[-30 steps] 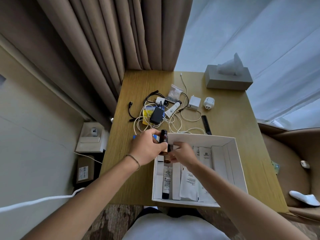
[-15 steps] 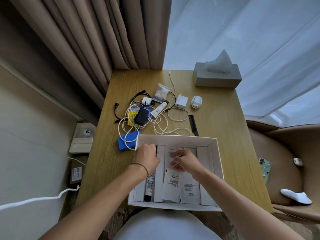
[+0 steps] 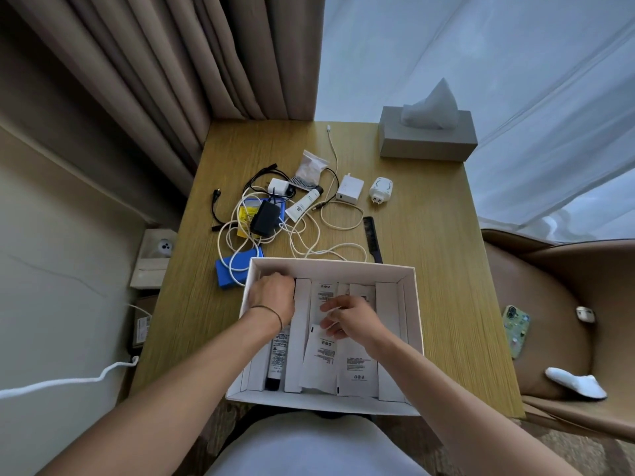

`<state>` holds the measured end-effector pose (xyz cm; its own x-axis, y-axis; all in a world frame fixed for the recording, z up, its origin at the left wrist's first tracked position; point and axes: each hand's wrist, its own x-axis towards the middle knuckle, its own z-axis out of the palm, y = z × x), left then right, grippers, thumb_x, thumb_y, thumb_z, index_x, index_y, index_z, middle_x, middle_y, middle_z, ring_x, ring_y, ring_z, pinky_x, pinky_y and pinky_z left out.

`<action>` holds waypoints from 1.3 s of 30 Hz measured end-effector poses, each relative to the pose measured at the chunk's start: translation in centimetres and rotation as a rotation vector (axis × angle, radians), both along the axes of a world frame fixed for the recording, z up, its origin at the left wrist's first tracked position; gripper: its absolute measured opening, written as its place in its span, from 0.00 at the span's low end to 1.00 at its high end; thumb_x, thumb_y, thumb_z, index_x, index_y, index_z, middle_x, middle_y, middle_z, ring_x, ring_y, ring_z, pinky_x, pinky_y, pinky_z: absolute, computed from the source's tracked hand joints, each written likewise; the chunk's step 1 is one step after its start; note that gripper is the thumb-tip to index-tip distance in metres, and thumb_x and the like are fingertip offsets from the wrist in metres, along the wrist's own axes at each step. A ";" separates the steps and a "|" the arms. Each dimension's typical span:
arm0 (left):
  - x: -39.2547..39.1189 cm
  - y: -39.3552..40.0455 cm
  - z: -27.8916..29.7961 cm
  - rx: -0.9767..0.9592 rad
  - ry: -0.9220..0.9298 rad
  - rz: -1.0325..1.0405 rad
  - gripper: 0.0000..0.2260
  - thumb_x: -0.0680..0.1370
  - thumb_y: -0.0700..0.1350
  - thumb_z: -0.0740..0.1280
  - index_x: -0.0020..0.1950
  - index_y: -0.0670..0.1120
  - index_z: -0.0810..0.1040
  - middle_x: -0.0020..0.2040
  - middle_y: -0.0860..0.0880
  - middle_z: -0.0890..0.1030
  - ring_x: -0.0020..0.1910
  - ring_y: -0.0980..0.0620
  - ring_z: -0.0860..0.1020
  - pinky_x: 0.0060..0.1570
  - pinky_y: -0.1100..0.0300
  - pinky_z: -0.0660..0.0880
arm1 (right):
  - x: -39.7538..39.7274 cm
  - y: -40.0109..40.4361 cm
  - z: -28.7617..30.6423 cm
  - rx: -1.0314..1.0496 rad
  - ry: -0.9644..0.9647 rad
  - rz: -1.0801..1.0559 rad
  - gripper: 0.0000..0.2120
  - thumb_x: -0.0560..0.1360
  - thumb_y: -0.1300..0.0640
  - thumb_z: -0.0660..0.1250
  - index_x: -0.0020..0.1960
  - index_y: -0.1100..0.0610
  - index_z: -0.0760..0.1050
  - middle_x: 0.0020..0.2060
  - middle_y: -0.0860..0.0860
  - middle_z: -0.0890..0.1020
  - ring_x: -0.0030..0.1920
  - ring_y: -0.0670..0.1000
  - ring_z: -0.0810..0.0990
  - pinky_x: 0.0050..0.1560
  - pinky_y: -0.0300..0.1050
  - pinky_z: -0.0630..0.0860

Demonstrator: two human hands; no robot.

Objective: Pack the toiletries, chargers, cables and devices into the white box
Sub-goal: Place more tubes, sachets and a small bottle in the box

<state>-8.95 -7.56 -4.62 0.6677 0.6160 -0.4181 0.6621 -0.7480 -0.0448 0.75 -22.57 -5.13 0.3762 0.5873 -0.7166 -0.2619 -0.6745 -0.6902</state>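
The white box [image 3: 411,321] stands at the table's near edge, with white sachets [image 3: 357,369] and a black-capped tube [image 3: 276,359] lying between its card dividers. My left hand [image 3: 273,297] is down in the box's far left corner with its fingers curled; the small dark bottle it carried is hidden beneath it. My right hand [image 3: 354,321] hovers mid-box and pinches a white sachet. Behind the box lie a black charger [image 3: 264,218], a white tube [image 3: 304,204], a white charger [image 3: 349,190], a plug adapter [image 3: 381,190], tangled white cables [image 3: 309,242] and a blue pack [image 3: 233,271].
A black comb [image 3: 372,239] lies just behind the box's far right corner. A grey tissue box [image 3: 427,139] occupies the table's far right corner. To the right, a brown chair holds a phone [image 3: 515,331], an earbud case [image 3: 584,314] and a white sock [image 3: 577,383]. Curtains hang behind the table.
My left hand carried the dark bottle from above the box's far edge down into its far left corner. My right hand moved from the bottle onto the sachets.
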 end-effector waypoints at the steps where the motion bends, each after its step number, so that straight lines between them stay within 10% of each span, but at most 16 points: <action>1: -0.1 0.0 0.0 0.002 -0.005 -0.007 0.09 0.78 0.43 0.66 0.57 0.45 0.81 0.55 0.44 0.82 0.53 0.45 0.81 0.46 0.53 0.78 | 0.1 0.0 0.1 0.001 0.000 -0.002 0.12 0.79 0.68 0.59 0.55 0.61 0.80 0.41 0.57 0.85 0.35 0.52 0.81 0.36 0.40 0.80; 12: -1.3 -1.8 5.0 0.059 -0.447 -0.153 0.06 0.79 0.49 0.63 0.43 0.51 0.73 0.38 0.51 0.78 0.36 0.51 0.78 0.32 0.59 0.72 | 1.6 1.1 4.0 0.174 -0.173 0.030 0.12 0.77 0.67 0.63 0.53 0.56 0.82 0.41 0.54 0.87 0.37 0.49 0.82 0.39 0.40 0.78; 24: 3.3 1.3 8.9 -0.068 -0.667 -0.148 0.04 0.77 0.50 0.67 0.49 0.51 0.77 0.44 0.53 0.78 0.46 0.53 0.75 0.43 0.57 0.76 | 8.0 4.5 9.3 0.285 -0.430 0.018 0.12 0.77 0.66 0.64 0.50 0.53 0.83 0.38 0.50 0.87 0.35 0.43 0.83 0.38 0.37 0.77; 30: 6.6 3.4 8.6 -0.186 -0.611 -0.112 0.06 0.78 0.48 0.64 0.53 0.51 0.79 0.47 0.53 0.79 0.48 0.53 0.76 0.46 0.56 0.77 | 15.3 6.9 7.8 0.128 -0.605 -0.043 0.12 0.75 0.64 0.65 0.54 0.56 0.84 0.46 0.52 0.87 0.44 0.49 0.85 0.51 0.50 0.83; 39: 10.7 4.8 5.5 -0.183 -0.538 -0.113 0.07 0.79 0.48 0.64 0.56 0.53 0.77 0.48 0.56 0.78 0.49 0.56 0.75 0.48 0.59 0.77 | 24.4 10.6 1.5 -0.389 -0.918 0.131 0.25 0.76 0.47 0.65 0.70 0.53 0.66 0.53 0.54 0.82 0.45 0.55 0.77 0.41 0.48 0.74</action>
<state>1.70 -2.73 0.85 0.8733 0.4779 -0.0942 0.4711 -0.7795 0.4128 25.19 -12.01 -3.62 0.8286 0.4505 -0.3325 0.3533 -0.8814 -0.3136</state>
